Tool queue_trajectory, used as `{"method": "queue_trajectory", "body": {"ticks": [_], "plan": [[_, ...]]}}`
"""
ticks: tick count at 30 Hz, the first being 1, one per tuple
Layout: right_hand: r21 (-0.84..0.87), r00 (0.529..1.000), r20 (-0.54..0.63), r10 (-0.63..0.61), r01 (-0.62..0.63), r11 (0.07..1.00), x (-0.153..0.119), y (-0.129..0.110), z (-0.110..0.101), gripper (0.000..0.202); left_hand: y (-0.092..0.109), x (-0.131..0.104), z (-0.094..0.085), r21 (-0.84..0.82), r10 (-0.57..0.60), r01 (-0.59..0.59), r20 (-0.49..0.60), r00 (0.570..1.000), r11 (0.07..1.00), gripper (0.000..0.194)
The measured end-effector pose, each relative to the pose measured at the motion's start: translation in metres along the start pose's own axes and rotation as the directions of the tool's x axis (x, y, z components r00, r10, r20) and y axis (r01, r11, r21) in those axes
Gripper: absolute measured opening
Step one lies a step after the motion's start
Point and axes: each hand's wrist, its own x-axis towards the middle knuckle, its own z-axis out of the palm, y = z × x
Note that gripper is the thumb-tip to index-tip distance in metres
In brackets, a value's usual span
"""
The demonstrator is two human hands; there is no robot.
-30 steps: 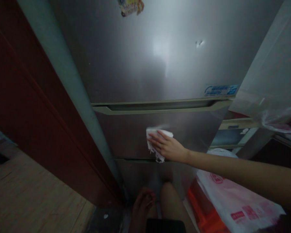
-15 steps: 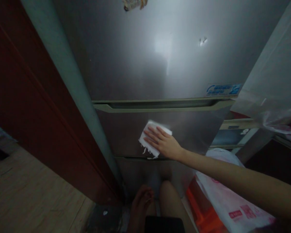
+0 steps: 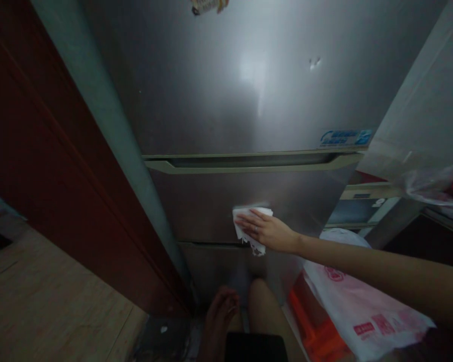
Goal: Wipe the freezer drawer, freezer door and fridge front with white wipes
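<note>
My right hand (image 3: 266,231) presses a folded white cloth (image 3: 241,217) with a frayed lower edge against the fridge's middle drawer front (image 3: 200,206). Its fingers lie nearly flat over the cloth and point left. The cloth's ragged bottom hangs across the seam above the lowest panel. At the bottom, in dim light, what seems to be my left hand (image 3: 226,301) rests by my left knee. Its fingers look bent, but shadow hides whether anything is in them.
Above the drawer runs a pale recessed handle (image 3: 249,168) under the large upper door (image 3: 196,100). A reddish-brown door frame (image 3: 79,171) stands at left. To the right are a white plastic bag (image 3: 362,306) and an orange container (image 3: 317,337) beneath my forearm.
My right hand has slid the white cloth to the right and slightly down across the drawer front. What seems to be my left hand stays by the knee.
</note>
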Motion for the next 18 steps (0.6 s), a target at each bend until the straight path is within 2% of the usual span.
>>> {"method": "queue_trajectory", "body": {"ticks": [4,7,9,13,18], "plan": [[-0.032,0.994,0.001,0.111,-0.11,0.993,0.018,0.037,-0.044,0.032,-0.009,0.003,-0.005,-0.011,0.016,-0.016,0.052,0.999,1.0,0.04],[-0.029,0.978,-0.047,0.202,-0.204,0.979,0.027,0.054,-0.065,0.035,-0.013,0.005,-0.006,-0.003,0.02,-0.02,0.037,0.999,1.0,0.042],[-0.077,0.977,-0.061,0.206,-0.21,0.975,0.029,0.058,-0.07,0.035,-0.015,0.007,-0.007,0.001,0.021,-0.021,0.022,1.0,1.0,0.042],[-0.211,0.988,-0.085,0.126,-0.141,0.967,0.027,0.06,-0.069,0.034,-0.015,0.012,-0.009,-0.039,-0.014,0.014,0.011,1.0,0.999,0.043],[-0.254,0.971,-0.237,0.025,-0.087,0.963,0.028,0.068,-0.072,0.023,-0.01,0.013,-0.008,-0.042,-0.052,0.052,0.014,0.999,0.998,0.045]]}}
